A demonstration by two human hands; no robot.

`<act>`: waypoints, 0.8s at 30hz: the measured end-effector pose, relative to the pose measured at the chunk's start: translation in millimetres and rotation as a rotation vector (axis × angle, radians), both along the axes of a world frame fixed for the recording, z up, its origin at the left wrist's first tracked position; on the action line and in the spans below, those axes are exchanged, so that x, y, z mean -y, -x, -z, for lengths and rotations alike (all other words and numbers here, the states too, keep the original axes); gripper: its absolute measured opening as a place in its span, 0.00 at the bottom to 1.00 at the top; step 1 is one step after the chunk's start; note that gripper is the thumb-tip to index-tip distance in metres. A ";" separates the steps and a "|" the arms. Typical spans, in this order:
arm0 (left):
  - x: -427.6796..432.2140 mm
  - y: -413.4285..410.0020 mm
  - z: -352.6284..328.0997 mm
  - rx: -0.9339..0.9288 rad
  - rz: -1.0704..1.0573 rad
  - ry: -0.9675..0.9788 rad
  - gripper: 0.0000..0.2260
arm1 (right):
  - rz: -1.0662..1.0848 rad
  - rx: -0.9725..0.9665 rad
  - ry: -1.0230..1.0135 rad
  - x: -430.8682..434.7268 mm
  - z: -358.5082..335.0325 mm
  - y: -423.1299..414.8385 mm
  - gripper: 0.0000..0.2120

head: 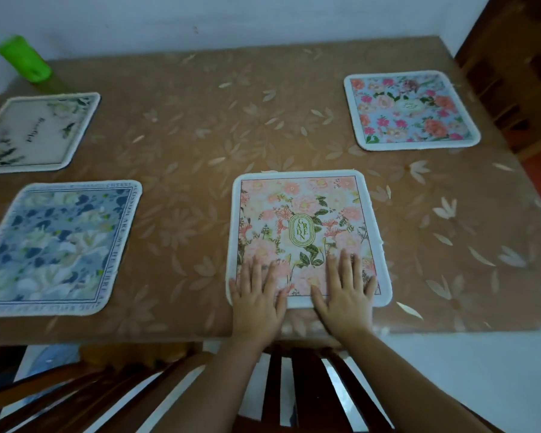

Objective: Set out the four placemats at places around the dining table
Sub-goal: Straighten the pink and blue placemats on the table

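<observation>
The counter is the biggest thing here; it has a brown cover with a pale leaf pattern, and its far edge stands against a white wall. Four placemats lie flat on it, well apart from each other. The pink placemat with the word GARDEN in a green oval lies near the front edge, in front of the person. The blue placemat with white flowers lies at the front left. The cream placemat with dark leaves lies behind it, at the far left. The bright flowered placemat, light blue with pink and orange roses, lies at the far right corner.

Under the front edge a dark wooden chair with slats in its back is seen, and a second dark chair is to the left of it. A brown wooden piece of furniture stands at the right of the counter.

The left hand and the right hand both lie flat, palms down, on the near edge of the pink placemat. The fingers of both hands are stretched out and spread, pressing on the mat and gripping nothing.

A green cup stands at the far left corner, near the cream placemat; it is blurred
</observation>
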State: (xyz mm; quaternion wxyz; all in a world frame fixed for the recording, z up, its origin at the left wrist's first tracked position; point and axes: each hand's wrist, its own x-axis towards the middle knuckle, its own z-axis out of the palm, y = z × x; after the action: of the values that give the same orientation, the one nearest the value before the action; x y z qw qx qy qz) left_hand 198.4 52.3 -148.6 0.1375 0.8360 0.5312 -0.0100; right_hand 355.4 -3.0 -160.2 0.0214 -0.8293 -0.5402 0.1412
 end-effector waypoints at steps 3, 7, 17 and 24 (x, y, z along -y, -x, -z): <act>-8.8 15.6 -8.4 -0.105 0.124 0.025 0.25 | -0.020 -0.031 0.022 5.2 -15.2 8.4 0.31; -22.5 46.3 -41.2 -0.050 0.152 -0.006 0.26 | -0.069 -0.043 -0.039 10.8 -42.7 31.2 0.27; 1.7 198.2 -114.6 0.087 0.133 -0.228 0.21 | -0.233 -0.014 -0.300 16.2 -131.3 183.4 0.20; 0.5 298.9 -123.1 0.116 0.052 -0.286 0.20 | -0.342 -0.029 -0.362 0.3 -145.8 286.5 0.20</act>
State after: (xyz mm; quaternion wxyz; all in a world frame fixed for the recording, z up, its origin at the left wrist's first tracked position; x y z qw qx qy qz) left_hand -100.5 51.8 -25.5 0.0470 0.8598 0.4964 0.1105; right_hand 68.9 -3.4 -14.4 0.1531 -0.7064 -0.6888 0.0559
